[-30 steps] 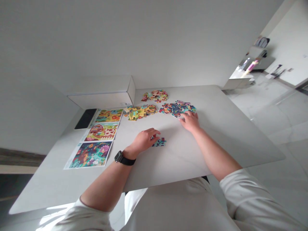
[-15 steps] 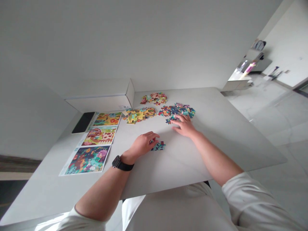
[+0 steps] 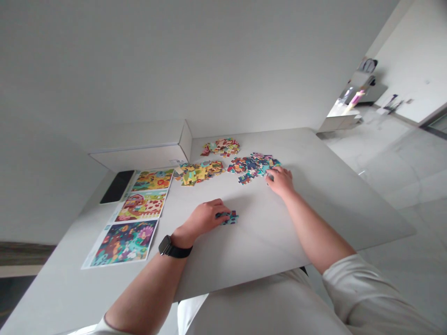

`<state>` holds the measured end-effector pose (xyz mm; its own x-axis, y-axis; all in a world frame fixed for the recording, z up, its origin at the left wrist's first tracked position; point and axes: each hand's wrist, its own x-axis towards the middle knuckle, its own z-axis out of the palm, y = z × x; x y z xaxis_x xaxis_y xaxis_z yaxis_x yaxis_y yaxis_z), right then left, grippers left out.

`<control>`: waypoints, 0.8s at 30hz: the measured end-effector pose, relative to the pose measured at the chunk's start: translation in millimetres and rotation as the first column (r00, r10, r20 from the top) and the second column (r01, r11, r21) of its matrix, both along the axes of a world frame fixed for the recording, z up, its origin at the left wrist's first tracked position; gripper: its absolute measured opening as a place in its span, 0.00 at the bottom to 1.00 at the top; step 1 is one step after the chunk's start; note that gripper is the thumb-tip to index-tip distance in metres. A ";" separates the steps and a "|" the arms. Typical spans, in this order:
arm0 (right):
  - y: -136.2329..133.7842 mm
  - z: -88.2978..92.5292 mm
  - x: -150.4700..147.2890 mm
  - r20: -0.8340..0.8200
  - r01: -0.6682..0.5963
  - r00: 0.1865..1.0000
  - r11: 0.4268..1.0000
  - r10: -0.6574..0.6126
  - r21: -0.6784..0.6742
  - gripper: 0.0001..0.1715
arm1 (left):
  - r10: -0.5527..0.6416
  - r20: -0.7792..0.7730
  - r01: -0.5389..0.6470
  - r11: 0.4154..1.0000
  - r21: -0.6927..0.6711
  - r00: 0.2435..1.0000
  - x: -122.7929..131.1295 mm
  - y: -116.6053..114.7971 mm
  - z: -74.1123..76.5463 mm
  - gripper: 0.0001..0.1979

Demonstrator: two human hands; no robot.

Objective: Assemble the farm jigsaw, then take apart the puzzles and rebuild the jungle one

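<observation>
My left hand (image 3: pixel 204 217), with a black watch on its wrist, rests on the white table (image 3: pixel 314 200) with curled fingers pressed on a small joined cluster of blue-green puzzle pieces (image 3: pixel 230 217). My right hand (image 3: pixel 280 180) reaches to the right edge of a heap of dark blue and red pieces (image 3: pixel 252 165), fingertips pinching at one piece there. A yellow heap of pieces (image 3: pixel 199 171) and a red-orange heap (image 3: pixel 220 146) lie further left and back.
Three picture sheets lie in a column at the left: yellow (image 3: pixel 152 179), red barn (image 3: pixel 141 204), blue-green (image 3: pixel 122 237). A black phone (image 3: pixel 117 185) lies beside them. A white box (image 3: pixel 143 145) stands at the table's back. Floor and a far counter (image 3: pixel 344 114) are to the right.
My right hand slid from the blue heap's front to its right edge, leaving a few pieces pulled out in front. The left hand stayed on the small cluster. The view shifted slightly.
</observation>
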<state>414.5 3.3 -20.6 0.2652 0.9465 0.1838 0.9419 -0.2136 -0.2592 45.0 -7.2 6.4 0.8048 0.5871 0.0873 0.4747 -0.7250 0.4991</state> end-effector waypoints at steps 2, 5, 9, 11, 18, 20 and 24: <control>0.3 -0.4 -3.5 -0.018 -0.031 0.999 0.999 0.031 0.009 0.22 | -0.003 -0.017 0.003 1.000 -0.007 1.000 -3.4 1.3 4.0 0.11; 0.4 -1.4 -4.6 -0.027 -0.048 0.998 0.999 0.049 0.024 0.22 | -0.006 -0.034 0.005 1.000 -0.018 0.999 -10.5 4.8 8.7 0.12; 0.7 -1.7 -3.2 0.006 0.046 0.999 0.998 -0.047 0.048 0.26 | 0.003 -0.044 -0.004 1.000 -0.016 0.999 -18.1 9.7 9.4 0.12; 1.5 -1.5 -5.5 0.025 0.049 0.998 0.995 -0.051 0.089 0.27 | 0.011 -0.044 -0.011 1.000 -0.009 0.999 -18.8 10.5 8.9 0.12; 6.4 -7.8 -33.7 0.077 -0.319 0.947 0.939 0.311 0.130 0.23 | 0.069 0.002 -0.069 0.996 0.048 0.998 -13.2 7.7 6.2 0.13; 6.2 -9.7 -36.3 0.073 -0.319 0.947 0.938 0.312 0.134 0.21 | 0.077 0.011 -0.077 0.995 0.062 0.997 -13.5 8.0 4.6 0.12; 4.9 -9.8 -32.7 0.049 -0.285 0.959 0.942 0.281 0.177 0.18 | 0.081 0.028 -0.083 0.994 0.073 0.996 -14.4 8.7 4.0 0.11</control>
